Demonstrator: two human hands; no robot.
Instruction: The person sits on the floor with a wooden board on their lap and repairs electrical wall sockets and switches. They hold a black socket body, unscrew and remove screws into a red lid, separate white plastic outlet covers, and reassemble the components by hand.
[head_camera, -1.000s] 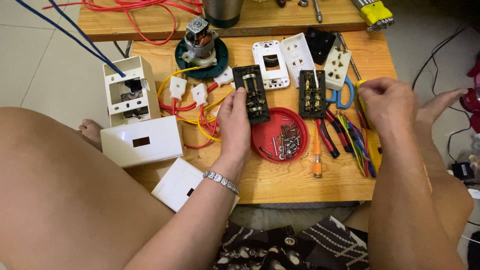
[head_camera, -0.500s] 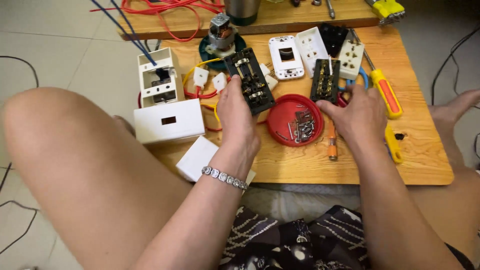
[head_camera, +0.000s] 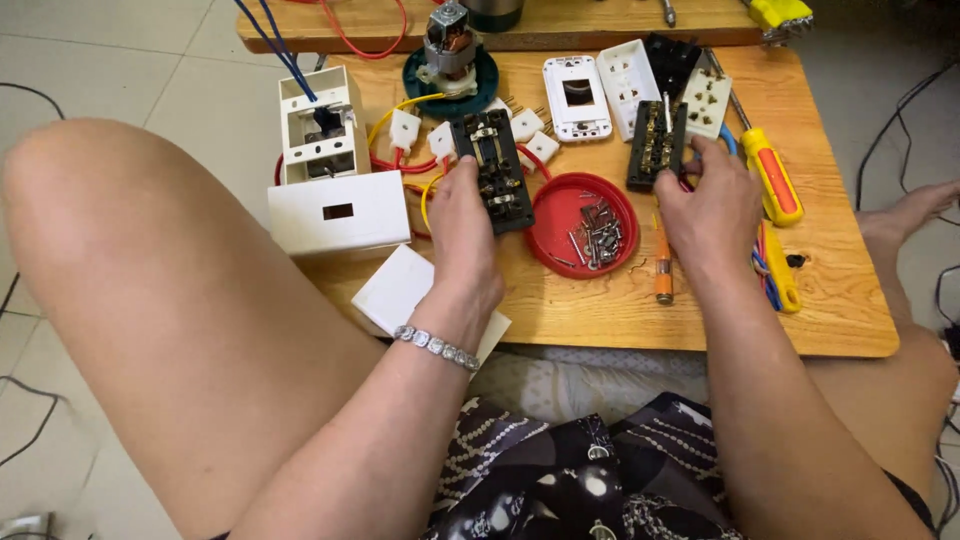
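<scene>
My left hand (head_camera: 462, 232) grips a black electrical switch body (head_camera: 492, 168) with metal contacts, held over the low wooden table (head_camera: 840, 310). My right hand (head_camera: 708, 203) rests on the table with its fingertips on a second black switch body (head_camera: 655, 145) lying there. Between the hands sits a red round lid (head_camera: 560, 228) holding several small screws and metal bits. An orange tester screwdriver (head_camera: 662, 262) lies just left of my right hand.
White switch boxes (head_camera: 318, 130) and a white cover (head_camera: 338, 212) stand at the table's left. White faceplates (head_camera: 578, 95), small white terminal blocks, a motor on a green disc (head_camera: 450, 60), yellow-handled screwdrivers (head_camera: 770, 180) and coloured wires are spread about. My bare knee (head_camera: 130, 260) is at left.
The view has shifted and drawn closer. My right hand moved left from the tools at the table's right onto the second black switch body. My left hand keeps hold of its switch body.
</scene>
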